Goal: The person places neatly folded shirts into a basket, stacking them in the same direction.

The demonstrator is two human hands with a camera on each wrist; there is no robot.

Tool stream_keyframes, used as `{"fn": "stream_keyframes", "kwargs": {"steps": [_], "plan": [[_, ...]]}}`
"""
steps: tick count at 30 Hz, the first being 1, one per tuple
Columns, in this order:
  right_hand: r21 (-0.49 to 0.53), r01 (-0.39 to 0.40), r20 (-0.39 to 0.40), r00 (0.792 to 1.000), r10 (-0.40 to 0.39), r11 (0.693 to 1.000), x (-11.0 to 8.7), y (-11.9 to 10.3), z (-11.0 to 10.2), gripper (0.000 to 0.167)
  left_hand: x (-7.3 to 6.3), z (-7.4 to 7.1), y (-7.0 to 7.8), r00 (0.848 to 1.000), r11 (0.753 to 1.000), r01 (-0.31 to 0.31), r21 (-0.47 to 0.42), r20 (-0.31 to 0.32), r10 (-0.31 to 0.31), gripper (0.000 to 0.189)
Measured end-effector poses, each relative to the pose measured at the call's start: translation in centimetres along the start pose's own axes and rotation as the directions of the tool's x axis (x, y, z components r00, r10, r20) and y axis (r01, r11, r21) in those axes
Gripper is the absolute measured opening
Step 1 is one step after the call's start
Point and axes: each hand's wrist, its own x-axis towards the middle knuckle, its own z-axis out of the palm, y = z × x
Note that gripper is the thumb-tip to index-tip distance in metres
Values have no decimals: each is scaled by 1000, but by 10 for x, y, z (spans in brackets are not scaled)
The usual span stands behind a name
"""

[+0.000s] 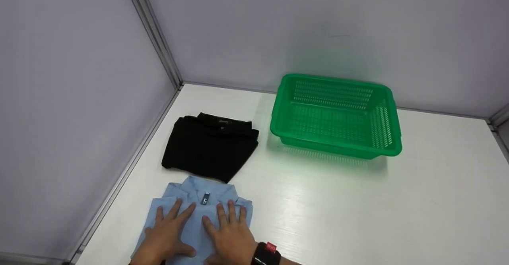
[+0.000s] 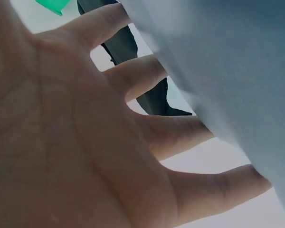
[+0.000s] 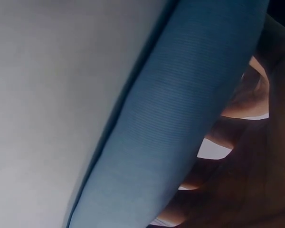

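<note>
A folded light blue shirt (image 1: pixel 199 233) lies at the near left of the table, its collar and a dark label pointing away from me. My left hand (image 1: pixel 165 233) rests on its left half with the fingers spread. On the right half, my right hand (image 1: pixel 232 235) lies with fingers straight, a black band at its wrist. In the left wrist view the fingertips of the left hand (image 2: pixel 109 123) touch the blue cloth (image 2: pixel 228 61). The right wrist view has the folded edge of the shirt (image 3: pixel 166 118) beside the right hand (image 3: pixel 242 156).
Just beyond the blue shirt lies a folded black garment (image 1: pixel 208 147) with a collar. A green plastic basket (image 1: pixel 338 147) with slotted walls stands at the back of the white table (image 1: pixel 429 201). Grey panels (image 1: pixel 79 98) rise along the left and back edges.
</note>
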Motion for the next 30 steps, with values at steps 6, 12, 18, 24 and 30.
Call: {"fn": "stream_keyframes", "kwargs": {"steps": [6,12,18,24,30], "plan": [[30,-2,14,1000,1,1000,-6,6,0,103,-2,4,9,1000,1000,-17,-1,-14,17,130],[58,1,34,999,-3,998,-15,14,-2,103,-2,6,21,1000,1000,-12,0,2,12,130],[64,4,40,999,-7,998,-24,23,-2,106,-3,9,33,1000,1000,-30,9,4,30,129],[93,8,69,997,-15,996,-33,33,-3,106,-4,14,43,999,999,-39,20,14,39,128],[140,-2,108,994,-13,990,-43,42,-4,105,-5,20,55,999,999,-33,31,26,32,127]]}}
